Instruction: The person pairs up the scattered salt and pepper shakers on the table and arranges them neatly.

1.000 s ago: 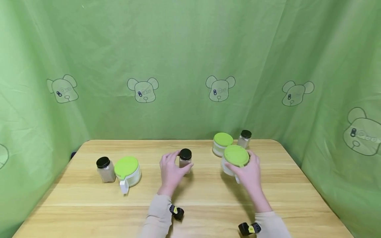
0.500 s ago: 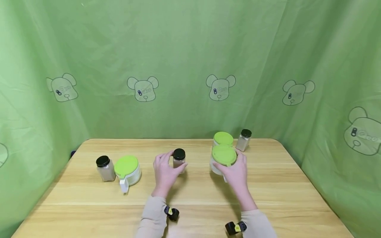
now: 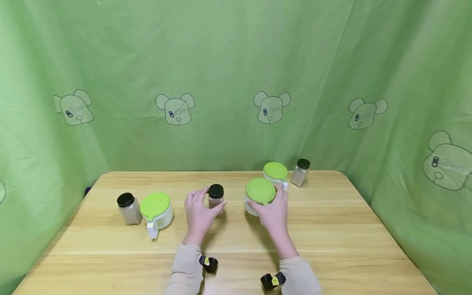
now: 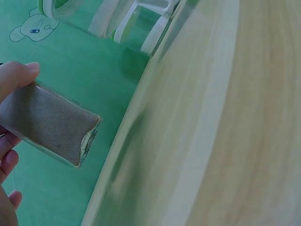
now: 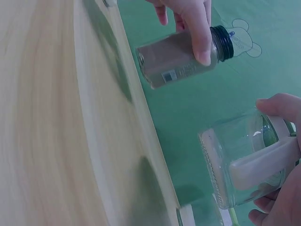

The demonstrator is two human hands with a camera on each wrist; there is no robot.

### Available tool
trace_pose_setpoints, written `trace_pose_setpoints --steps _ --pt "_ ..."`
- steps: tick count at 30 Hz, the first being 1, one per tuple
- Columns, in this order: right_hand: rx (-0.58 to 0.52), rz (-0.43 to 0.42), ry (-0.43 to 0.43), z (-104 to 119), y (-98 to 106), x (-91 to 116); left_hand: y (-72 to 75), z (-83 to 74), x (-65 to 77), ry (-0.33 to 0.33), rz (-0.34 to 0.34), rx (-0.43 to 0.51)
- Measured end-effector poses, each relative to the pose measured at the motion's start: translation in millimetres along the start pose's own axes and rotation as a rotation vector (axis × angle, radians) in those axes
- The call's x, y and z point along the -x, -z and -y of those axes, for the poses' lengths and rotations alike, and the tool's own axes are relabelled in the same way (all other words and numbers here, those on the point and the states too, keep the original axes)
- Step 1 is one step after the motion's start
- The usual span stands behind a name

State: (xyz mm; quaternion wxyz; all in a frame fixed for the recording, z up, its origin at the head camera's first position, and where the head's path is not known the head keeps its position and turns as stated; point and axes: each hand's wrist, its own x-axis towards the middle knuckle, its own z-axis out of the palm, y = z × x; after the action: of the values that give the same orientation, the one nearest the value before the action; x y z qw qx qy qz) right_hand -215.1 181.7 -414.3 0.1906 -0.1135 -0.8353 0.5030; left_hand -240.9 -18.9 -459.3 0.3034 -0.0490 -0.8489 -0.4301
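My left hand [image 3: 200,207] grips a small spice jar [image 3: 216,197] with a black cap and brownish powder, at the table's middle. In the left wrist view the spice jar [image 4: 51,123] lies between my fingertips [image 4: 18,74], its base a little off the tabletop. My right hand [image 3: 272,209] grips a clear glass jar with a green lid [image 3: 260,191], just right of the spice jar. The right wrist view shows that glass jar [image 5: 242,162] with its white handle held in my fingers [image 5: 281,106], also off the wood, and the spice jar [image 5: 181,57] beyond it.
On the wooden table [image 3: 332,229], a second green-lidded jar [image 3: 275,172] and a spice jar [image 3: 300,172] stand at the back right. At the left stand another spice jar [image 3: 128,209] and a green-lidded jar [image 3: 156,209]. Green cloth hangs around the table.
Both hands have moved to the left with their jars. The green-lidded jar in my right hand has come away from the back-right pair toward the middle.
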Motion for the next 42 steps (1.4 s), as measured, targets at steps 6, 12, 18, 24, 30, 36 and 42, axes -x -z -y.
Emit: trace_pose_setpoints --steps 6,12,18,24,30,36,42 --pt "-0.036 -0.025 0.005 4 -13 5 3.0 3.1 -1.0 0.025 -0.007 0.007" --pt "-0.059 -0.043 -0.008 4 -28 10 7.7 5.2 -2.9 0.055 0.001 0.009" --pt "-0.067 -0.034 -0.026 3 -46 15 13.5 7.9 -5.0 0.059 0.000 0.019" --pt "-0.035 -0.015 -0.048 4 -55 21 13.5 11.7 -4.6 0.059 -0.002 0.016" --pt "-0.005 -0.013 -0.057 3 -56 24 11.6 15.8 -1.9 0.066 0.007 -0.002" --pt "0.003 -0.010 -0.057 1 -61 26 13.0 17.6 -1.3 0.077 0.023 -0.018" --pt "0.016 -0.015 -0.045 0 -64 27 15.2 18.3 -1.5 0.106 0.059 -0.033"
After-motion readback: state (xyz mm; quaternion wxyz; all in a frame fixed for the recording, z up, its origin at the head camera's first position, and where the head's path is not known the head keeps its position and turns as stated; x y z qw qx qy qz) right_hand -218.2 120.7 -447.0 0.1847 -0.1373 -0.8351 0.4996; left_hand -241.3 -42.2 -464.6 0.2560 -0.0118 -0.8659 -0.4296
